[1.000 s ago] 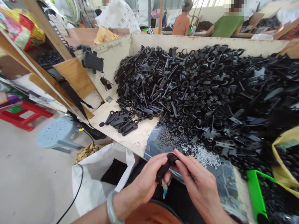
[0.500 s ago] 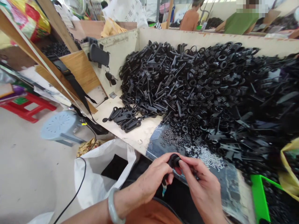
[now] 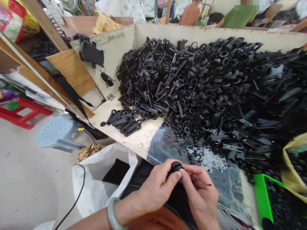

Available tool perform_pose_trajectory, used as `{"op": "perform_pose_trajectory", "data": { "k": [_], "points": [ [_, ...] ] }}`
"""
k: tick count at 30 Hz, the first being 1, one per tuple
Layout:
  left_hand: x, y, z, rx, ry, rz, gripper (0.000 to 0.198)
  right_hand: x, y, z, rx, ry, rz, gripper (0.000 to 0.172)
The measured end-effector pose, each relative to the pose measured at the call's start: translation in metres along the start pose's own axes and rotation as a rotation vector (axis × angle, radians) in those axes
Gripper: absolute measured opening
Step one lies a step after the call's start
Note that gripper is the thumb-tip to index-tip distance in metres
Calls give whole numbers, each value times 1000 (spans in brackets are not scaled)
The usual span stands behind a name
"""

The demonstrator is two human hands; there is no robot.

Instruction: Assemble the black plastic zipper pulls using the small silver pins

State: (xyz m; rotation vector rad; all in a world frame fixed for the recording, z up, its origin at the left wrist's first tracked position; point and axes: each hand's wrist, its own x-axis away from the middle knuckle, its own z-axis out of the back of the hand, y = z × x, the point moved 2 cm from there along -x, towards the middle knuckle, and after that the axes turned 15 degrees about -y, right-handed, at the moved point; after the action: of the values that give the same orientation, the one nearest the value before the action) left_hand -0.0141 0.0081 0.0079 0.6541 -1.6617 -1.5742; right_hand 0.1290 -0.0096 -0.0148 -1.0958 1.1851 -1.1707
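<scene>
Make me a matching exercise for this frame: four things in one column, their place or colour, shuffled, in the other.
Things
1. black round part
2. small silver pieces
3. keys
4. round-topped stool

Place or colour
A. hanging just below the black holder
B. light blue, standing on the floor
C. held by the left hand and right hand together
D. heaped on the dark blue surface

Pairs: 1-C, 2-D, 3-A, 4-B

The part [image 3: 176, 166] is black, like the heap [image 3: 182, 86]; the screws [image 3: 212, 159] are silver, the bangle [image 3: 111, 212] pale green, the sheet [image 3: 231, 183] blue-grey with pale streaks, the bin [image 3: 261, 196] bright green, the sack [image 3: 90, 191] white.
</scene>
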Motion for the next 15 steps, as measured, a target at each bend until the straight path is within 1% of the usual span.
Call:
{"op": "perform_pose_trajectory", "data": {
  "k": [4,6,7,8,10,13,15],
  "points": [
    [12,11,2,1,-163,27,37,6,-4,7,-69,-82,29,13],
    [16,12,3,38,-220,53,42,6,1,11,-107,-158,4,15],
    [17,11,4,33,-225,56,43,6,5,13,-139,-203,-29,18],
    [16,9,5,2,-210,49,43,4,10,13,-180,-242,-68,22],
    [13,2,8,-148,-143,17,41,0,18,13,-275,-290,-133,31],
    [7,-13,13,-464,3,28,45,-9,24,7,-314,-244,-211,38],
    [4,-22,16,-592,56,59,55,-16,25,2,-279,-233,-299,40]
  ]
}}
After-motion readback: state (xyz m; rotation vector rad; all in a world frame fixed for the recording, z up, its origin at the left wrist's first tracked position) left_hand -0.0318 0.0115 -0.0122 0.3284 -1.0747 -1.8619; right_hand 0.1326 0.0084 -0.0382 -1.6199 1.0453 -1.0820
